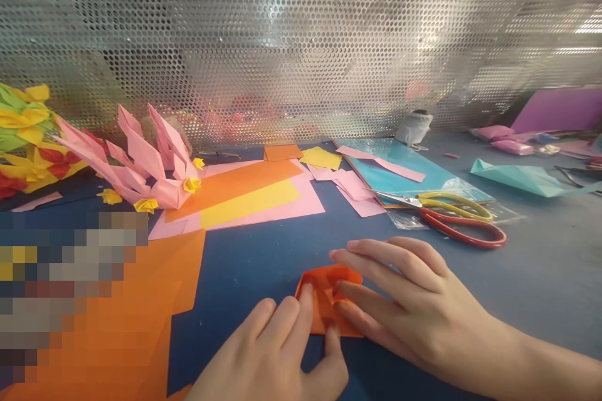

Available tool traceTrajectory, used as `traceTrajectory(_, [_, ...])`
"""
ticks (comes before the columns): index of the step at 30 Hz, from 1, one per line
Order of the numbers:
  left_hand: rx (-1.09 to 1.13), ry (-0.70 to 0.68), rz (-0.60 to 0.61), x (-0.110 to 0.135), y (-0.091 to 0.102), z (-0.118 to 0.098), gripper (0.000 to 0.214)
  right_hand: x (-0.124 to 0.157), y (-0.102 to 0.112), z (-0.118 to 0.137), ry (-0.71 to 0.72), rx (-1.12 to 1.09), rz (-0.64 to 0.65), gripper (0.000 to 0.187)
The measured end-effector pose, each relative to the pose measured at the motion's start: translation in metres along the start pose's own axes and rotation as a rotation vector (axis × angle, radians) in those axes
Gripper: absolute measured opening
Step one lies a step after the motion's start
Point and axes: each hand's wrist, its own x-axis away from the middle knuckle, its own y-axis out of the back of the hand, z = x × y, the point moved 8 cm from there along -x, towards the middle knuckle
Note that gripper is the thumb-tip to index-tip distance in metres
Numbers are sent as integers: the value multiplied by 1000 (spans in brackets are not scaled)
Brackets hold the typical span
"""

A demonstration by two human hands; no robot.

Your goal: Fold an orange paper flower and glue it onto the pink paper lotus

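Observation:
A small folded piece of orange paper (pixel 324 316) lies on the dark blue tabletop at the lower middle, with creases and a raised fold along its far side. My left hand (pixel 277 351) is at its near left, index fingertip pressed on the paper and thumb at the near edge, the other fingers curled. From the right reaches my right hand (pixel 414 307). Its thumb and index finger close on the paper's right part, while the remaining fingers stretch out above it. The fingers cover some of the folds.
Scissors (pixel 463 219) with red and yellow handles rest beyond my right hand, on a blue pack (pixel 399 169). Pink folded paper pieces (pixel 145 163) stand at the left behind large orange sheets (pixel 141 326). A thread spool (pixel 414 128) stands by the perforated metal panel (pixel 282 44). Teal folded paper (pixel 522 178) lies right.

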Motion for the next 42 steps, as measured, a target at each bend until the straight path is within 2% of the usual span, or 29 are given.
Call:
traceTrajectory(7, [29,22,-25,4,-1,1,32,1,-1,1,156,-33,30,26])
traceTrajectory(15, [98,46,-57,5,-1,2,35,-3,1,-1,109,-165,40,36])
traceTrajectory(19, [105,42,-50,6,-2,3,38,-5,2,-5,94,-232,50,35])
traceTrajectory(24, [146,24,-42,7,-5,3,36,-2,-2,-5,147,-197,80,28])
traceTrajectory(30, [143,46,59,5,-5,7,42,1,-6,-12,113,-237,135,22])
traceTrajectory(36, [174,81,135,0,-6,12,39,-1,-6,-6,146,-100,188,29])
traceTrajectory(42, [49,114,115,1,-6,13,38,-3,-2,2,68,73,68,33])
